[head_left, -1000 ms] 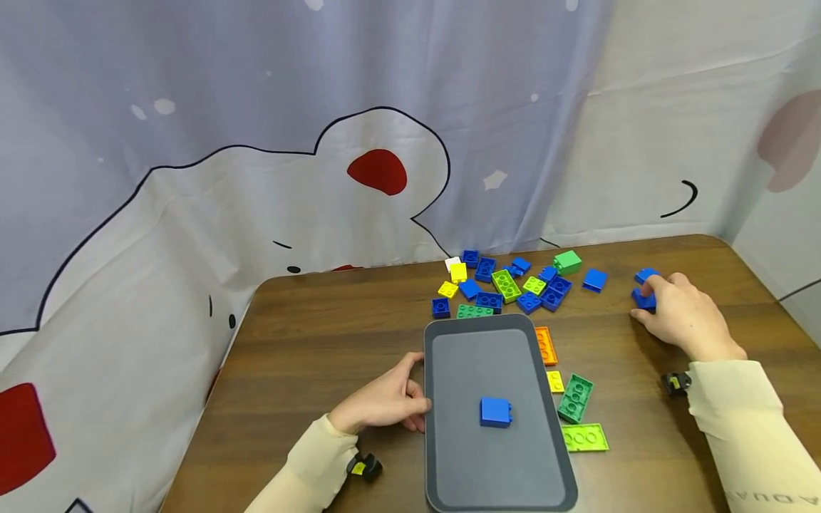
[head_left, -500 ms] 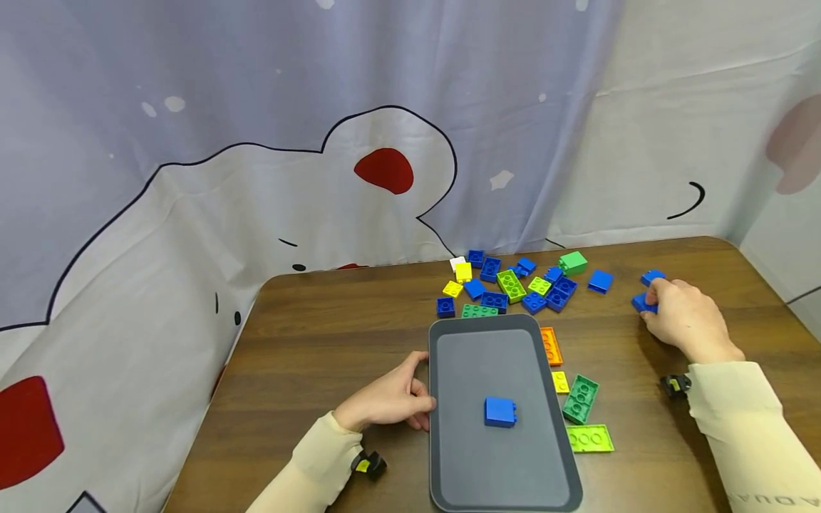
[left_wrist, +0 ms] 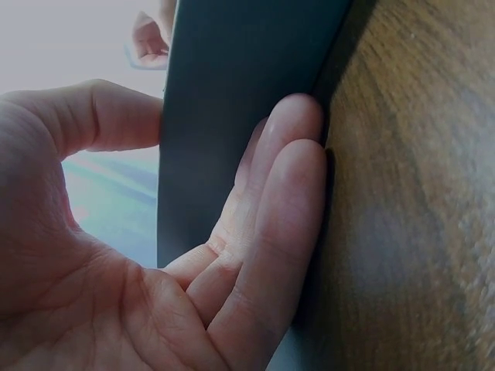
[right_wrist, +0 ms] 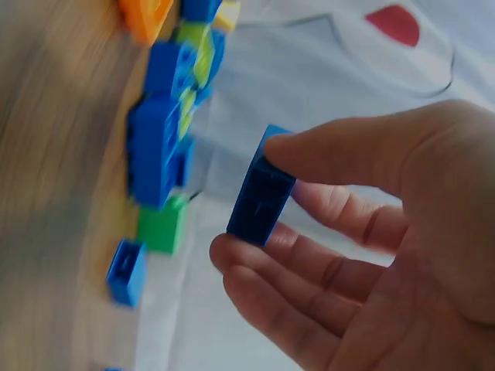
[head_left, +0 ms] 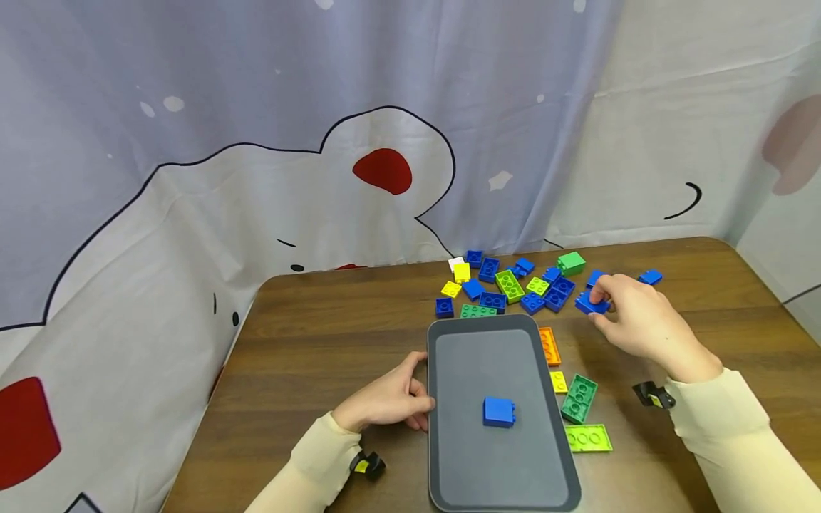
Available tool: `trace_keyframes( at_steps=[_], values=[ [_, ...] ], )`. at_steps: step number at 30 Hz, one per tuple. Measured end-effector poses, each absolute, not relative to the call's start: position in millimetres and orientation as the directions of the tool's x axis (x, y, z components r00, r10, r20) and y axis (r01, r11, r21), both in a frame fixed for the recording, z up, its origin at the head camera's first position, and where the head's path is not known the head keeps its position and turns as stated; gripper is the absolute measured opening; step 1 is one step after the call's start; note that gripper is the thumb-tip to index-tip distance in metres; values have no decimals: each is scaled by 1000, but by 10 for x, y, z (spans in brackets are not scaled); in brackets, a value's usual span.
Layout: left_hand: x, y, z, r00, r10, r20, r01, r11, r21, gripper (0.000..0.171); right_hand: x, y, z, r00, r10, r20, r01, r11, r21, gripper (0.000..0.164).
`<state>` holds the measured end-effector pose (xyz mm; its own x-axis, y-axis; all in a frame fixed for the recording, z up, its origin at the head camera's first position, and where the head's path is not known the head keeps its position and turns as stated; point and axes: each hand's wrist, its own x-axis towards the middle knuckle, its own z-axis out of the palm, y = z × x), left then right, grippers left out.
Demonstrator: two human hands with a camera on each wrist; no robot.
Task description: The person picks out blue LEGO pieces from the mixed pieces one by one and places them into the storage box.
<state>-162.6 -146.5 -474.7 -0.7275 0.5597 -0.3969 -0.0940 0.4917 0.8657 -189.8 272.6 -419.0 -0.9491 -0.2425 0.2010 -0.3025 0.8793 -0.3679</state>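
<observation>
My right hand (head_left: 648, 324) holds a blue toy brick (head_left: 591, 303) above the right part of the table. In the right wrist view the same blue brick (right_wrist: 261, 197) is pinched between thumb and fingertips, its hollow side partly visible. My left hand (head_left: 388, 399) rests against the left side of a dark grey tray (head_left: 487, 363). The left wrist view shows the thumb touching the edge of the tray (left_wrist: 216, 93) and the fairly straight fingers lying along its outer wall, near the wood. Inside the tray sits another blue brick (head_left: 498, 412), with studs facing right.
Several blue, lime and yellow bricks cluster behind the tray, with a green brick (head_left: 571, 263) among them. Beside the tray's right edge lie an orange brick (head_left: 549, 346), a dark green brick (head_left: 580, 399) and a lime brick (head_left: 590, 438). A blue brick (head_left: 651, 276) lies far right.
My right hand has picked up the blue brick at the far right and carried it leftward, in front of another blue one. The left hand and tray stay in place.
</observation>
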Motion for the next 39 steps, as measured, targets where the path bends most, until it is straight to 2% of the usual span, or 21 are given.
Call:
trace_keyframes(
  at_steps=[4, 14, 24, 39],
  values=[
    [-1628, -1471, -4747, -724, 563, -398, -97, 489, 867, 87, -1793, 2527, -4141, -909, -322, 265, -403, 844, -354, 23],
    [-1636, -1472, -4739, -726, 564, -394, -91, 490, 867, 86, -1606, 2090, -4128, -808, -503, 306, -585, 744, -322, 28],
    [-1636, -1463, -4745, -727, 563, -392, -96, 482, 871, 86, -1488, 1842, -4215, -719, -617, 321, -695, 628, -351, 30],
    [-1605, -1473, -4741, -736, 551, -394, -95, 492, 865, 83, -1446, 1712, -4339, -708, -641, 295, -704, 607, -370, 30]
  ],
)
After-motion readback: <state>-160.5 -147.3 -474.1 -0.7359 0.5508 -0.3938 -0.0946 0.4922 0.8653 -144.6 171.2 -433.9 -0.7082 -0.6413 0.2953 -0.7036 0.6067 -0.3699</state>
